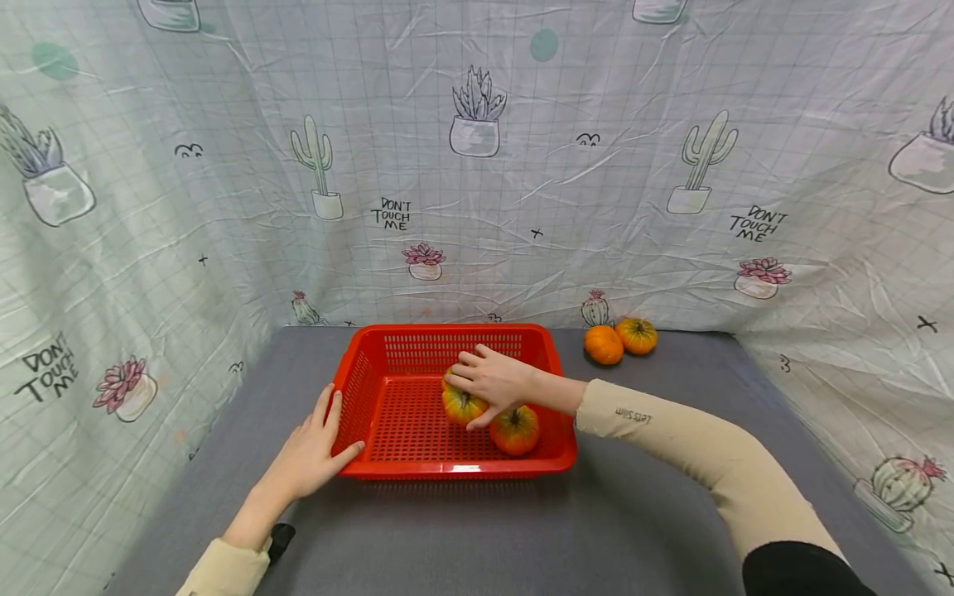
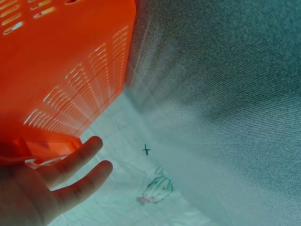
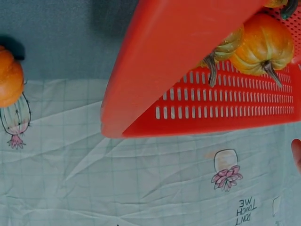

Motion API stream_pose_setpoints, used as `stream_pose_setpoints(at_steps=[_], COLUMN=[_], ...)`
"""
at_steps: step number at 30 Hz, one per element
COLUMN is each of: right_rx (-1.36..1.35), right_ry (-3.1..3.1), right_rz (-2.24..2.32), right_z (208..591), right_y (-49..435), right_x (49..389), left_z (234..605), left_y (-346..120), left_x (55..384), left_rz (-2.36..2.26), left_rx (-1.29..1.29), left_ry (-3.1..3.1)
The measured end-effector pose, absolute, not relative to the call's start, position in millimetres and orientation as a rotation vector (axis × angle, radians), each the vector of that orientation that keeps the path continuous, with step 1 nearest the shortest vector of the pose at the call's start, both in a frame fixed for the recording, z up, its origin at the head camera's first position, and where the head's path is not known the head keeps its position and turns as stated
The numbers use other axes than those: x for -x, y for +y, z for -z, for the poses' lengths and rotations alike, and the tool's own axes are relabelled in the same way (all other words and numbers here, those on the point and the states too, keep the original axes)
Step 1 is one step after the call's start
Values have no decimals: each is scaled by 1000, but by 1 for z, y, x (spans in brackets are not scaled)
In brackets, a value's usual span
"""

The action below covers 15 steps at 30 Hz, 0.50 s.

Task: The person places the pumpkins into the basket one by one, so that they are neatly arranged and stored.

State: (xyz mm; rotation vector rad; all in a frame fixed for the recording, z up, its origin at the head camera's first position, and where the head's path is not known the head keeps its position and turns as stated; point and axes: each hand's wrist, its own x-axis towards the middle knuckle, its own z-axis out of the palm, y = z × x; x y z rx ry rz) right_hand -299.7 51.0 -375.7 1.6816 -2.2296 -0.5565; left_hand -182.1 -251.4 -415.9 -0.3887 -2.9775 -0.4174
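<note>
Filling the upper half of the frame, a cactus-printed sheet hangs behind a grey table, on which a red slotted basket stands at the centre. At its left rim the left hand rests with fingers straight, while the right hand, inside the basket, holds a yellow-orange pumpkin between thumb and fingers. Just lower right sits a second pumpkin, and right of centre, outside the basket, a yellowish pumpkin touches a smaller orange one.

Bare hands; cream sleeves, dark lettering on right one, black fabric above; black left-wrist piece.
</note>
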Motion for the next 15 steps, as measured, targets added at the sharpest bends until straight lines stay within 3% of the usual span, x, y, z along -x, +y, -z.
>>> stream_pose_setpoints(at_steps=[15], right_rx=[-1692], right_ry=[-2311], right_rz=[625], right_z=[385], right_y=[50], right_x=[296], left_z=[417], left_y=[-251], left_x=[181], left_rz=[428], left_rx=[392], left_ry=[-2976])
